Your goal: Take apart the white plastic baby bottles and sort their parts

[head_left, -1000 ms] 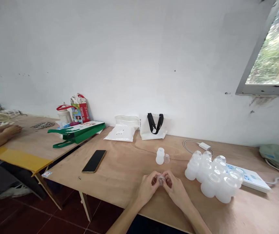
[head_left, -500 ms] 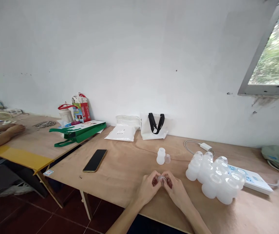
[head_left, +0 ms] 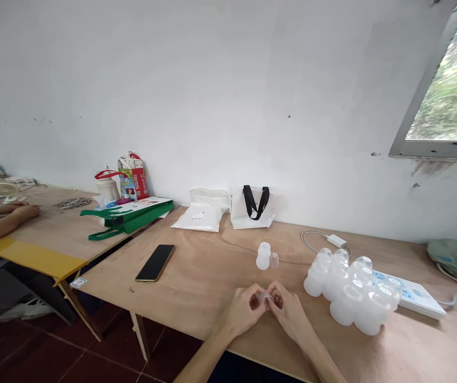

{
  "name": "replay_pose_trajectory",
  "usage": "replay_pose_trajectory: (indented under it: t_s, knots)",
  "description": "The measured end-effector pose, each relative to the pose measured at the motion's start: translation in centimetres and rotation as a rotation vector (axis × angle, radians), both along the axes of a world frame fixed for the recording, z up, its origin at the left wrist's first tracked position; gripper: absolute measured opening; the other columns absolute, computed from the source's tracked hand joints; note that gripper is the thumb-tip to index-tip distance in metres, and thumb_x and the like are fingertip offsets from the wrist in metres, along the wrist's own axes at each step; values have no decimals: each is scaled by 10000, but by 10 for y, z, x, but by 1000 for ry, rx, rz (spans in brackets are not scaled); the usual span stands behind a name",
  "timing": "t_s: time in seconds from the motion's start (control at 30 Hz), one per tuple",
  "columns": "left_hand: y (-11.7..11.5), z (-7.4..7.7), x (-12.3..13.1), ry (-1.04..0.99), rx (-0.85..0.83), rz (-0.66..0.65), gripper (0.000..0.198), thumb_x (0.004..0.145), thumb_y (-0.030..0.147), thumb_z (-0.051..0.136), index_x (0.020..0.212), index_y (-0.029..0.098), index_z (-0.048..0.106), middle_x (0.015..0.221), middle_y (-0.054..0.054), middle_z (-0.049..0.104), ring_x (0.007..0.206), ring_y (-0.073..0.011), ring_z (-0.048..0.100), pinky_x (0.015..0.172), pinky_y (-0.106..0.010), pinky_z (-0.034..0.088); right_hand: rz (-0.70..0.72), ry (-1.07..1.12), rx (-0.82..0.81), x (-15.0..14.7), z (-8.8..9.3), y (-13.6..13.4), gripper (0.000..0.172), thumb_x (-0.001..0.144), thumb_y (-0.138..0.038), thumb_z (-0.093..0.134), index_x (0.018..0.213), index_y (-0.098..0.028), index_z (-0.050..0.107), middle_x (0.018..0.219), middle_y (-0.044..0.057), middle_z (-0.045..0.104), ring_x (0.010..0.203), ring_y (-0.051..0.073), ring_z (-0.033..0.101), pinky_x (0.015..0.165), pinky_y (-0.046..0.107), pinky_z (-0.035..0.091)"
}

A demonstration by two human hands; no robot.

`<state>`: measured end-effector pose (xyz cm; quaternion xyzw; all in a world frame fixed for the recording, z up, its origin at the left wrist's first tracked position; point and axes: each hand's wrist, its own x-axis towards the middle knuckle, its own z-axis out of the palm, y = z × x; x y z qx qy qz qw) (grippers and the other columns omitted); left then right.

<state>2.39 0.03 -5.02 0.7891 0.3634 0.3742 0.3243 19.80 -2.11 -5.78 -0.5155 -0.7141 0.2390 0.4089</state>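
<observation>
My left hand (head_left: pixel 244 311) and my right hand (head_left: pixel 291 312) meet low over the plywood table (head_left: pixel 196 282), fingers curled. Between the fingertips of both sits a small clear plastic piece (head_left: pixel 265 297), too small to name. Just beyond them stands a small white plastic bottle (head_left: pixel 263 256) with a little clear cap (head_left: pixel 274 260) beside it. To the right is a cluster of several white bottles (head_left: pixel 350 289), standing close together.
A black phone (head_left: pixel 155 262) lies left of my hands. A white bag with black handles (head_left: pixel 252 207) and white packets (head_left: pixel 201 215) sit by the wall. A power strip (head_left: pixel 412 296) and charger cable (head_left: pixel 324 238) lie right. Another person's forearm (head_left: pixel 0 221) rests on the neighbouring table beside a green bag (head_left: pixel 128 215).
My hands have stayed together on the small clear piece, with only slight finger shifts. The view has drifted a little.
</observation>
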Motion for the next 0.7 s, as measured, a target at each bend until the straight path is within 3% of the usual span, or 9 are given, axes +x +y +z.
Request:
replay_pose_trajectory:
  t_s: [0.37, 0.5, 0.7]
  knots:
    - [-4, 4, -1, 2, 10, -78, 168, 858, 191, 556, 975, 213, 676, 761, 16, 705, 654, -119, 616, 652, -199, 468, -64, -55, -22, -3, 3, -3, 111, 875, -283, 489, 774, -253, 455, 606, -58, 553, 549, 145, 517, 554, 233, 359]
    - [-2, 2, 5, -30, -53, -3, 154, 896, 231, 550, 964, 220, 688, 812, 9, 737, 705, -135, 655, 659, -208, 473, -82, -58, 19, -3, 6, -3, 144, 908, -322, 484, 782, -253, 472, 606, -59, 529, 546, 145, 504, 548, 232, 361]
    - [5, 0, 7, -105, -113, 82, 184, 943, 313, 532, 995, 220, 682, 876, -5, 757, 787, -154, 693, 726, -229, 498, 7, 25, -34, -3, 11, -5, 264, 990, -450, 421, 1046, -258, 594, 829, 13, 690, 703, 186, 628, 653, 265, 470]
